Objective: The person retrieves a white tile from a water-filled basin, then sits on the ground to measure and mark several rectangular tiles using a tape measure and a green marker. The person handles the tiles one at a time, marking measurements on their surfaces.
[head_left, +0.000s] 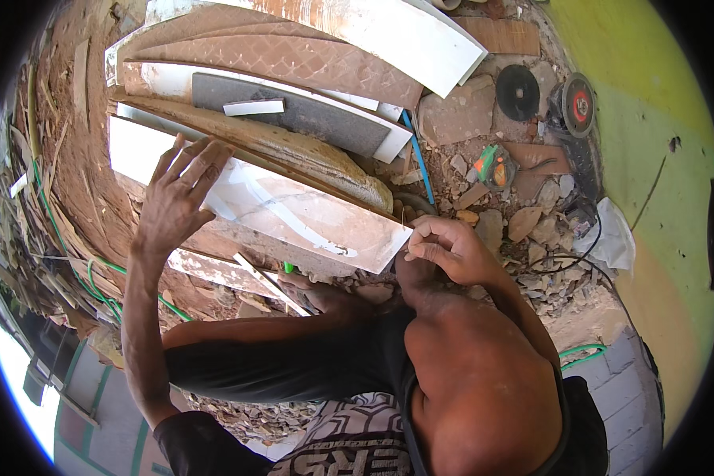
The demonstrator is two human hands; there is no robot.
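Spreading its fingers over the upper edge of a long white-and-tan strip (309, 214), the left hand (181, 186) lay open toward that piece's left end, thumb on the front face. Right hand (452, 250) was at the strip's right end, fingers bent, thumb and forefinger close together by the corner; could not tell whether they gripped it. Strip stood tilted on a long edge, between the person and a stack of tile pieces (285, 71).

Markings: round red label (581, 105) at the centre of the disc on a grinder (581, 151), print too small to make out. Shirt (349, 436) bore large block lettering beside a geometric pattern.

Containers: crumpled white plastic bag (613, 238) near the green-yellow wall (642, 119), contents hidden.

Nearby: green-and-orange object (493, 166), kind unclear, on the rubble (523, 224); black disc (518, 92) left of the grinder; blue stick (420, 163) beside the stack's right end. Small white piece (253, 107) rested on a dark grey slab (317, 123) within the stack.
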